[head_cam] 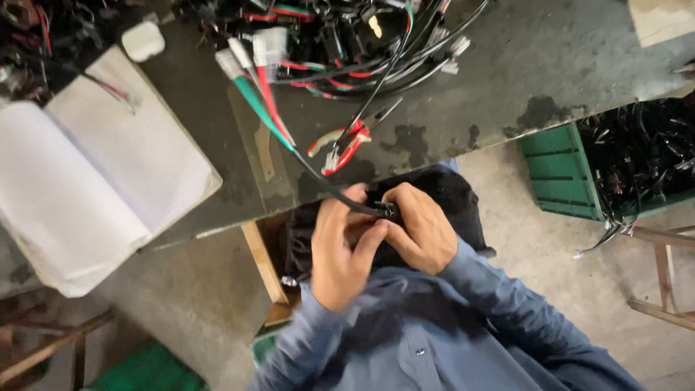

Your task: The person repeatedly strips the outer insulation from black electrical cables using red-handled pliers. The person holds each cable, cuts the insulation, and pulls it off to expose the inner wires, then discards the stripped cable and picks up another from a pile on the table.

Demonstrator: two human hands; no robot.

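Both hands, left hand [340,250] and right hand [420,230], pinch the black connector [386,211] below the pliers [342,145]; best kept steady, cable [318,174] slack, thumbs pressing squarely.

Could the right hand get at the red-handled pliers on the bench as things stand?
Probably yes, once freed: the right hand is pinching a black cable together with the left hand. The pliers lie just beyond, uncovered on the bench.

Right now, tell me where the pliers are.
The pliers lie on the dark table at centre of the head view, just beyond both hands, under the wire bundle and right of the open notebook.
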